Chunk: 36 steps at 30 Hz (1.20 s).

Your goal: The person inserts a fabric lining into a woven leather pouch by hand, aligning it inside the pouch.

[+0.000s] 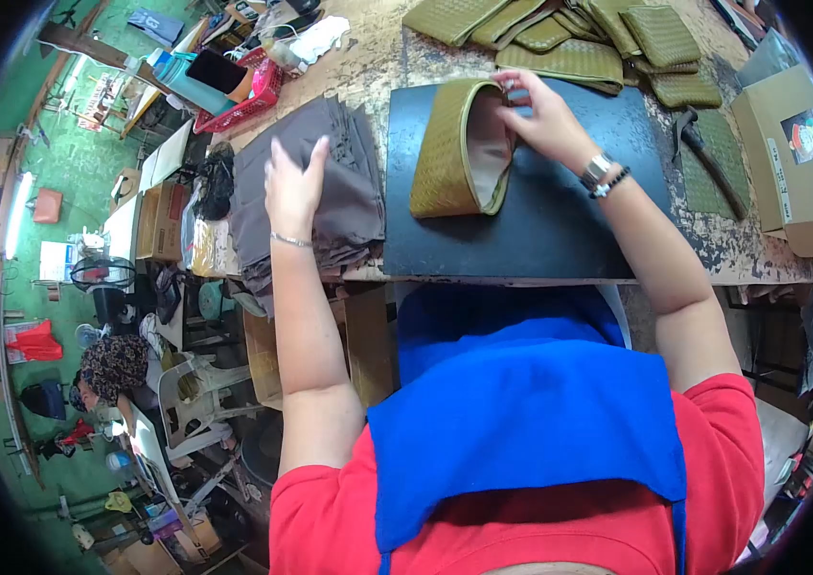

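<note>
An olive-green woven pouch point(445, 144) with a pale lining stands on a black board point(579, 230), its mouth spread open toward the right. My right hand point(545, 117) grips the pouch at its upper right rim, thumb and fingers at the edge. Over a stack of dark grey fabric pieces point(349, 206) is my left hand point(294, 187), fingers apart and nothing in it.
More olive woven pouches point(560, 62) lie piled at the back. A hammer point(713, 163) rests on a woven piece near a cardboard box point(794, 153) at the right. At the back left, a red basket point(234, 117) holds a phone and other items. A person point(114, 369) sits far left.
</note>
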Each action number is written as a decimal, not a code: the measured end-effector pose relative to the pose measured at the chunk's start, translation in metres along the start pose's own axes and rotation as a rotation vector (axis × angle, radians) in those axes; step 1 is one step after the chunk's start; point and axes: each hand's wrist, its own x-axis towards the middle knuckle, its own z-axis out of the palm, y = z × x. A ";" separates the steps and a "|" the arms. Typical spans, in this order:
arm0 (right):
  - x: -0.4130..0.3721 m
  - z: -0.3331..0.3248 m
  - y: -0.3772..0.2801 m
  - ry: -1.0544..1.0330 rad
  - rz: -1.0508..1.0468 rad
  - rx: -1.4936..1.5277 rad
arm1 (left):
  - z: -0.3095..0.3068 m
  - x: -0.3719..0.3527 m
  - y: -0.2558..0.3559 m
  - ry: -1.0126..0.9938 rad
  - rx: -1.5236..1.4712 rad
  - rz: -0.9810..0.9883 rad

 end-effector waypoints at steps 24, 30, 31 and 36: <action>-0.055 0.058 -0.098 -0.346 0.310 0.837 | -0.014 -0.102 0.032 -0.307 -1.408 -0.009; -0.067 0.051 -0.092 -0.221 0.221 0.872 | -0.001 -0.118 0.051 -0.504 -1.442 -0.258; -0.070 0.049 -0.092 -0.236 0.226 0.901 | 0.001 -0.119 0.052 -0.527 -1.500 -0.233; -0.082 0.046 -0.096 -0.277 0.473 1.200 | -0.014 -0.123 0.059 -0.576 -1.611 -0.124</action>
